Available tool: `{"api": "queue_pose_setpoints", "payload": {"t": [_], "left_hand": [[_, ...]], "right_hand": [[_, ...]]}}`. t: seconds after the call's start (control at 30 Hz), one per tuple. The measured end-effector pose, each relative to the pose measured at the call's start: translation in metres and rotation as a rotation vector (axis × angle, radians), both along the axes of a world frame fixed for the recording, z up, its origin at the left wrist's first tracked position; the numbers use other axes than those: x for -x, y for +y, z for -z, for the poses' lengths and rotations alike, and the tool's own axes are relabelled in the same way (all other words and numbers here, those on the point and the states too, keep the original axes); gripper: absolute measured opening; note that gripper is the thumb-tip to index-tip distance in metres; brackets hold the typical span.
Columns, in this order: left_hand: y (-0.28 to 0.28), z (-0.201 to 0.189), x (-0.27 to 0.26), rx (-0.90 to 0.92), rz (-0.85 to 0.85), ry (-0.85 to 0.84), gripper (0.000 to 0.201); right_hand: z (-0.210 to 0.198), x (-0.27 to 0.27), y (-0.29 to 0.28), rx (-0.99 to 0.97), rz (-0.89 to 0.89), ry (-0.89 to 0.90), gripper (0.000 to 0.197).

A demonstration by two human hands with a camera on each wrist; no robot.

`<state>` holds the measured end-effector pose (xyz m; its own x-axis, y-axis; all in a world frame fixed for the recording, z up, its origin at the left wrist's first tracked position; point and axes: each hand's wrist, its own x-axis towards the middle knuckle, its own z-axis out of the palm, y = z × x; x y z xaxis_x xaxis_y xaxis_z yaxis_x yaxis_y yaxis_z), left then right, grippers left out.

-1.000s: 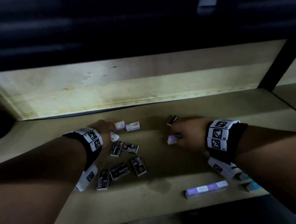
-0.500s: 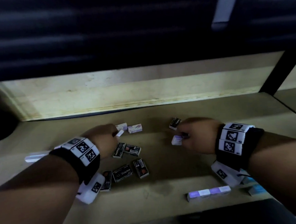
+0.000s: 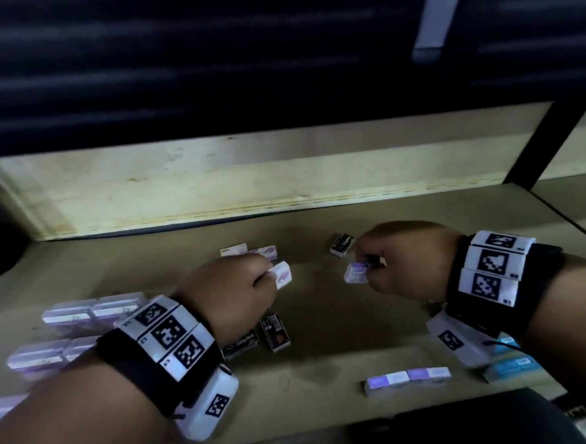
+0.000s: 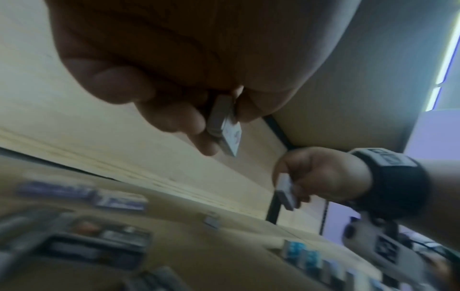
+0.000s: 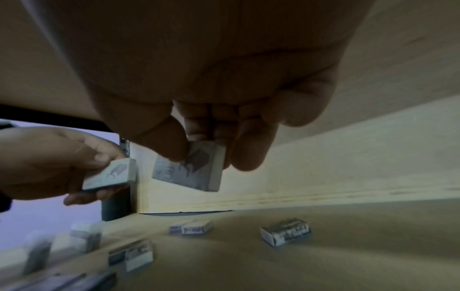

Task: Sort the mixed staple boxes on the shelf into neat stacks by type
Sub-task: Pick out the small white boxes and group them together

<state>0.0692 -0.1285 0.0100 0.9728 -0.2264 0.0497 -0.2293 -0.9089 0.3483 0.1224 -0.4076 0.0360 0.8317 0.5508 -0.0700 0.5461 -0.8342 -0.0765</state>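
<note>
My left hand (image 3: 241, 290) pinches a small white-and-purple staple box (image 3: 282, 274), lifted above the shelf (image 3: 325, 322); the left wrist view shows that box (image 4: 225, 124) edge-on between thumb and fingers. My right hand (image 3: 390, 264) pinches a second white-and-purple box (image 3: 354, 272), seen close as a pale box (image 5: 191, 167) in the right wrist view. Two white-purple boxes (image 3: 249, 252) lie behind the left hand. One black box (image 3: 342, 243) lies by the right hand. Black boxes (image 3: 274, 332) lie below the left wrist. Purple stacks (image 3: 94, 307) stand at the left.
A row of white-purple boxes (image 3: 407, 379) lies near the shelf's front edge. Blue boxes (image 3: 513, 362) sit under my right wrist at the front right. A pale back wall (image 3: 248, 183) closes the shelf, and a black upright post (image 3: 547, 137) stands at the right.
Both hands have lifted with their white-purple boxes. The left hand has drawn back from the two boxes at the rear. The view has shifted, bringing the purple stacks on the left into sight.
</note>
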Motion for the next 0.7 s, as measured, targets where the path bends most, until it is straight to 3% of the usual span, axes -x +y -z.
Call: {"api": "queue_pose_setpoints", "payload": {"t": [0.07,0.2,0.33,0.47,0.7], "left_hand": [[-0.008,0.005,0.002,0.005,0.033,0.010,0.041],[-0.022,0.013,0.008,0.081,0.103,0.063,0.025],[-0.036,0.019,0.013,0.136,0.103,0.164,0.026],[-0.053,0.026,0.015,0.166,0.119,0.240,0.029],[-0.076,0.036,0.011,0.102,0.163,0.330,0.025]], "right_hand": [[-0.003,0.003,-0.002,0.007,0.004,0.013,0.022],[-0.005,0.011,-0.005,0.011,0.022,0.067,0.018],[0.000,0.021,-0.012,0.040,0.025,0.082,0.028],[0.002,0.027,-0.020,0.070,0.017,0.151,0.023],[0.006,0.037,-0.028,0.145,0.000,0.243,0.026]]}}
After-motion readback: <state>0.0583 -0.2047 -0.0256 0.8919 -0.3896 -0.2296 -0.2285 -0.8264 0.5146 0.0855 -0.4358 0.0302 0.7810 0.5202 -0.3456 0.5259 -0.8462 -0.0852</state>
